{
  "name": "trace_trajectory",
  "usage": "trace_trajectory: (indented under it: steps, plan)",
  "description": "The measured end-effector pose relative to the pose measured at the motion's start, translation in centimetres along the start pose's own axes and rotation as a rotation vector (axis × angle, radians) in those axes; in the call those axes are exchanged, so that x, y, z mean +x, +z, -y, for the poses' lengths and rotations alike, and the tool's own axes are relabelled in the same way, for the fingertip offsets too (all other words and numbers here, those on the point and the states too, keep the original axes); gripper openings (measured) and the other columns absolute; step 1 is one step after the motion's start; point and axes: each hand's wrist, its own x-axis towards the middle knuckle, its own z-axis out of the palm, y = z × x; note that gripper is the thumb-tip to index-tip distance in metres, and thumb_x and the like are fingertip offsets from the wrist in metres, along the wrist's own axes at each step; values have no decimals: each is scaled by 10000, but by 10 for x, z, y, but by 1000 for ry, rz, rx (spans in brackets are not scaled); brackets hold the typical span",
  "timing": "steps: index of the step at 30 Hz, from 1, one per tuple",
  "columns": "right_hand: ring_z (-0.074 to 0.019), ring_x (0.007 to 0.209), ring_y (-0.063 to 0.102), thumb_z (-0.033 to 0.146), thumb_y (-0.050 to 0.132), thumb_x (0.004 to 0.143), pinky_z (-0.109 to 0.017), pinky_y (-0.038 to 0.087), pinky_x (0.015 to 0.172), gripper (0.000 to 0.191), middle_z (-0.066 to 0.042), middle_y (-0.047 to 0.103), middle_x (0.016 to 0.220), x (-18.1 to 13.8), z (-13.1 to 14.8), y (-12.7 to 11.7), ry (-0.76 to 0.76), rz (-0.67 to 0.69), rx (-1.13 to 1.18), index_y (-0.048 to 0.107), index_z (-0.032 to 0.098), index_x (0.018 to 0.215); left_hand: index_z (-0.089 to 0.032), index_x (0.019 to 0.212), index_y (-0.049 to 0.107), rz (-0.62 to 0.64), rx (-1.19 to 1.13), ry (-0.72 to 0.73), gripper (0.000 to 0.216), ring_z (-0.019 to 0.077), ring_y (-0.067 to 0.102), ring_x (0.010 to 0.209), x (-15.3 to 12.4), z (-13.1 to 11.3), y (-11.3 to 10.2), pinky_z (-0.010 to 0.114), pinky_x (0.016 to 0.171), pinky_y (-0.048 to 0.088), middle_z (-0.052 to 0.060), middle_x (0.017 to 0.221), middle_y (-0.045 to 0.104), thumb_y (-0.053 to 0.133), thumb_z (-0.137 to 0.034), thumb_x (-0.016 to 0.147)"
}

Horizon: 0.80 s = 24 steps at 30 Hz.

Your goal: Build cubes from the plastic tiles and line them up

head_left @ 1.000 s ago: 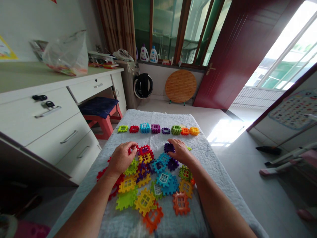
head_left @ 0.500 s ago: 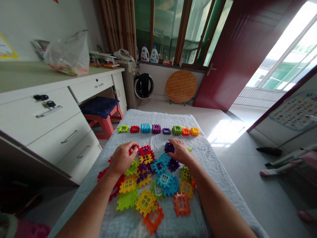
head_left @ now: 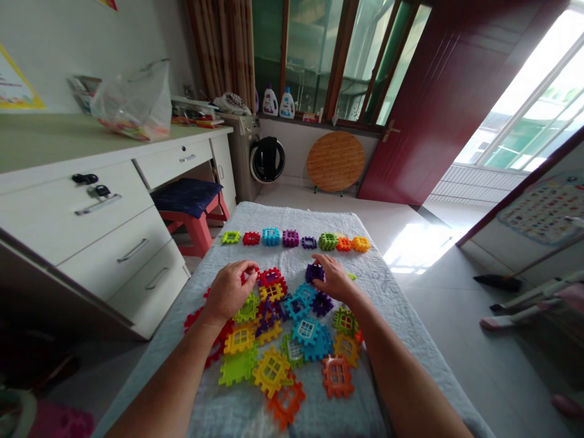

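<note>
We are at the handling of small toy pieces. Our right hand [head_left: 336, 280] is half curled, thumb and fingers on either side of a dark purple piece [head_left: 314, 273] at the far edge of the loose pile, and it seems to have hold of it. Our left hand [head_left: 228, 292] is loosely curled, thumb close to the fingertips, just beside a red piece [head_left: 271, 277]; red shows between the fingers, but we cannot tell whether they grip anything. As we judge it, lifting the purple piece calls for a light pinch, clear of the blue piece [head_left: 301, 299] near it.

Beyond our hands runs a row of small blocks, from a lime block [head_left: 230, 237] at the left end to a yellow block [head_left: 361, 244] at the right. Nearer us, flat pieces overlap, with an orange piece [head_left: 337, 376] lying to the right.

Everything rests on a pale, wrinkled cloth [head_left: 292, 214] over the table. To our left stands a desk [head_left: 45, 131] with a plastic bag [head_left: 137, 109] on top and a stool [head_left: 187, 198] beneath. Ahead are a washing machine [head_left: 241, 146], a round wooden board [head_left: 336, 161] near the wall, and a dark red door [head_left: 424, 121].
</note>
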Motion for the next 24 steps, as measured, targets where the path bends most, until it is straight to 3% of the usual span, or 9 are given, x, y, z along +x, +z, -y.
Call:
trace_trajectory:
  steps: [24]
  plan:
    - [-284,1127,502,201,596,700,-451,388,973,639,-143,571,1207,-5,2,0,40,41,-25,443,137,1317,-187,877,638,-10,-17,15,169,213,654,803,1,-4,-2,330,779,483,48,833,706,498,-269,828]
